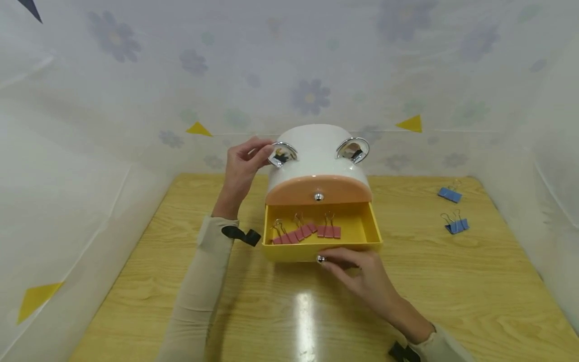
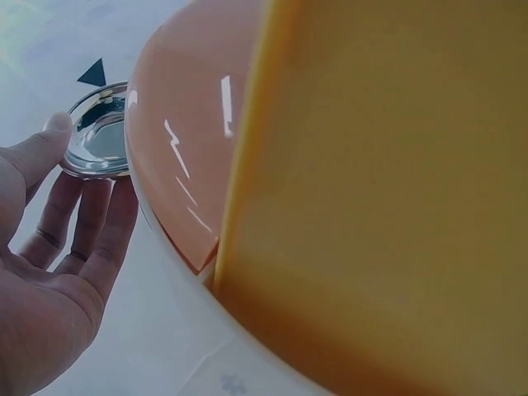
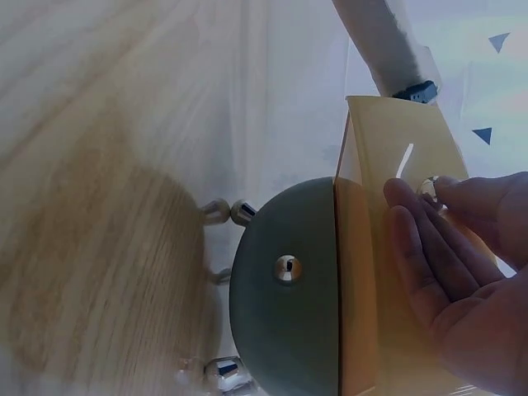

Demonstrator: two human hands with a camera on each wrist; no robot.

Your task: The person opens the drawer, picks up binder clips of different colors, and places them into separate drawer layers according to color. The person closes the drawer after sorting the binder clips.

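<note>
A white rounded storage box [image 1: 316,146] stands at the back of the wooden table [image 1: 452,281]. It has a peach upper drawer [image 1: 316,188] and a yellow lower drawer [image 1: 357,229] that is pulled out. Several pink binder clips [image 1: 303,232] lie in the yellow drawer. My left hand [image 1: 264,151] pinches the left chrome ring handle [image 1: 282,153] of the box, thumb on the rim [image 2: 99,136] and fingers [image 2: 111,219] under it. My right hand [image 1: 327,261] pinches the small silver knob [image 1: 320,259] on the yellow drawer's front [image 3: 363,247], between thumb and fingers [image 3: 412,231].
Two blue binder clips [image 1: 450,194] [image 1: 457,225] lie on the table to the right. A second chrome ring handle [image 1: 353,149] sits on the box's right shoulder. White flowered sheeting [image 1: 312,75] walls in the table at the back and sides.
</note>
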